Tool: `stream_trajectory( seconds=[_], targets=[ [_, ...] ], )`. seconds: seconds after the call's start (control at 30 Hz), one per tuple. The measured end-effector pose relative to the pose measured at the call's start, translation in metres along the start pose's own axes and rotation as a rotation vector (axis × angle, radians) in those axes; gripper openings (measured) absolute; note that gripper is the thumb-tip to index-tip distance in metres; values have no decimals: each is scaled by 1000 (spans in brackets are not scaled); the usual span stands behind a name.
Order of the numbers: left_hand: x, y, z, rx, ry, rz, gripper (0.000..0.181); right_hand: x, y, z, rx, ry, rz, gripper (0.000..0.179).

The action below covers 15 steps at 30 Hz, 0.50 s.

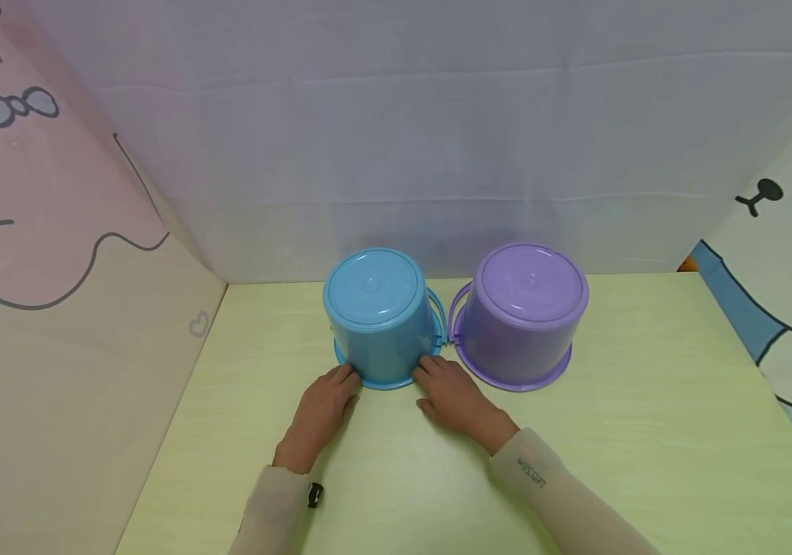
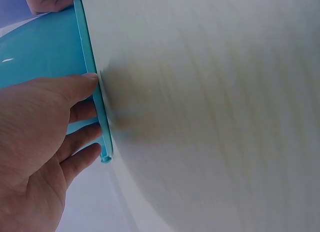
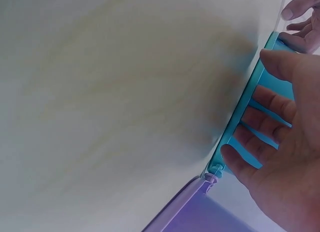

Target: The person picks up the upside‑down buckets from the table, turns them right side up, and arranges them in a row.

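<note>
An upside-down light blue bucket (image 1: 375,289) stands on the table, its rim down and its base facing up. My left hand (image 1: 322,412) touches the left front of its rim. In the left wrist view, the thumb (image 2: 82,86) lies at the rim edge and the other fingers rest along the bucket's wall. At the right front, my right hand (image 1: 454,393) touches the same rim, its fingers (image 3: 267,124) extended and spread against the wall. Close on the right stands a purple bucket (image 1: 530,285), also upside down, with neither hand on it. The two bucket handles hang between them.
The pale yellow-green table (image 1: 645,432) runs back to a whitish cloth wall (image 1: 437,139). Printed cartoon panels stand at the left (image 1: 55,370) and right (image 1: 777,293) sides. A small black object (image 1: 315,495) shows by the left sleeve.
</note>
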<state>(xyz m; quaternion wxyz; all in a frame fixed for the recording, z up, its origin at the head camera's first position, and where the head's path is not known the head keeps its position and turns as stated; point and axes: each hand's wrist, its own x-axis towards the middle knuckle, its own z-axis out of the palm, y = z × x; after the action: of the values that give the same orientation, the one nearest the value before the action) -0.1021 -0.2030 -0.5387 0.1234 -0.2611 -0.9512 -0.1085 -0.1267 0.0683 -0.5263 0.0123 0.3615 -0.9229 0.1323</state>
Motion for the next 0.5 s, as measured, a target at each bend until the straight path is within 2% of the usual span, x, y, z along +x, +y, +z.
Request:
stream_trajectory(
  seconds=[0.13,0.33,0.5],
  targets=[
    [2,-1,2,15,-2,0,32,2,1,2,-13,13,0,33],
    [5,-1,1,21,31,23,31,4,2,2,-8,-5,15,31],
    [7,-1,1,9,3,4,29,5,2,2,11,-5,26,31]
  ],
)
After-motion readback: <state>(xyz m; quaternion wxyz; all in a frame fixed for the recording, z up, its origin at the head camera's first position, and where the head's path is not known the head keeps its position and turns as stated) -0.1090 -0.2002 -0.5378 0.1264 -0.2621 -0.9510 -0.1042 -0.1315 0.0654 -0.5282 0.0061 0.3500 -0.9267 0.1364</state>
